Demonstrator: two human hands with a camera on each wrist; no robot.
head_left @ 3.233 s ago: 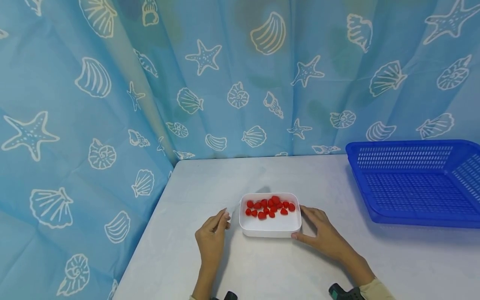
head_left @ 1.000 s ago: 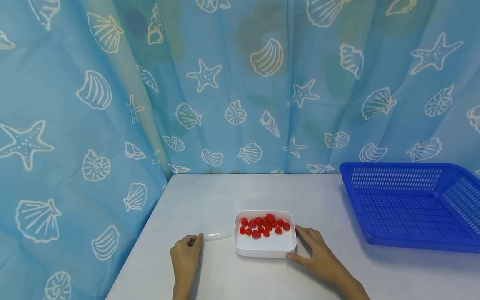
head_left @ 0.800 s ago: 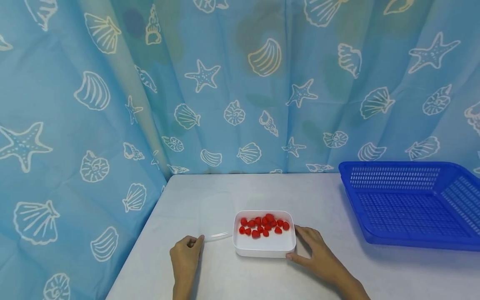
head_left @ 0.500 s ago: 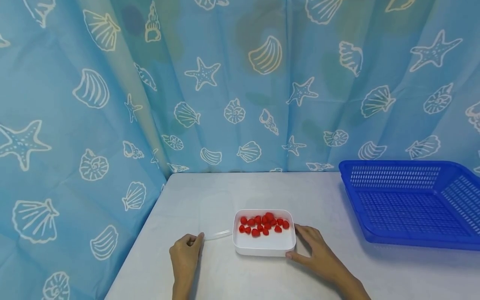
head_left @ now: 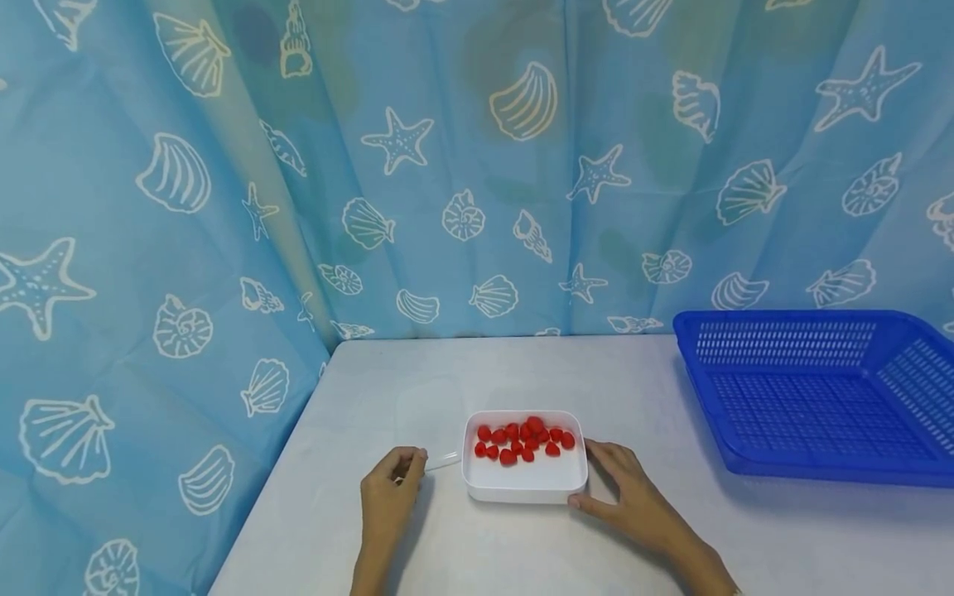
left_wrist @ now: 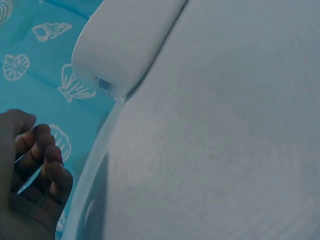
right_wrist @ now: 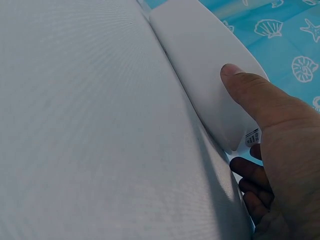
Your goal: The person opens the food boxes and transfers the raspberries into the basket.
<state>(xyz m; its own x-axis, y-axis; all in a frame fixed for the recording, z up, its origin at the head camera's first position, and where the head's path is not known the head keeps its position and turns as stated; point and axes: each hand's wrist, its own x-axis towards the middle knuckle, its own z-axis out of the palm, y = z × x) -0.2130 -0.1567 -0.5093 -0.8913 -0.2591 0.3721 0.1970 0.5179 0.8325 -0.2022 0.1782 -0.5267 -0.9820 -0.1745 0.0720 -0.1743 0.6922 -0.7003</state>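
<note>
A white rectangular plastic box (head_left: 525,484) stands on the table with several red berries (head_left: 514,439), which look like raspberries, mostly in its back half. My right hand (head_left: 629,497) holds the box's right end, the thumb on its front wall in the right wrist view and the fingers round the end. Left of the box lies a clear plastic lid (head_left: 431,414), hard to make out against the cloth. My left hand (head_left: 389,497) is just in front of the lid, fingers loosely curled. In the left wrist view nothing shows between its fingers (left_wrist: 60,180).
A blue mesh basket (head_left: 805,414) stands at the right of the table, with no contents visible. White cloth (head_left: 477,546) covers the table. A blue curtain (head_left: 447,165) with shell and starfish prints hangs behind and along the left side.
First the left hand came away from the box with the lid, which then lay flat at the left. Since then the left hand has left the lid's corner and shifted right. The right hand stays.
</note>
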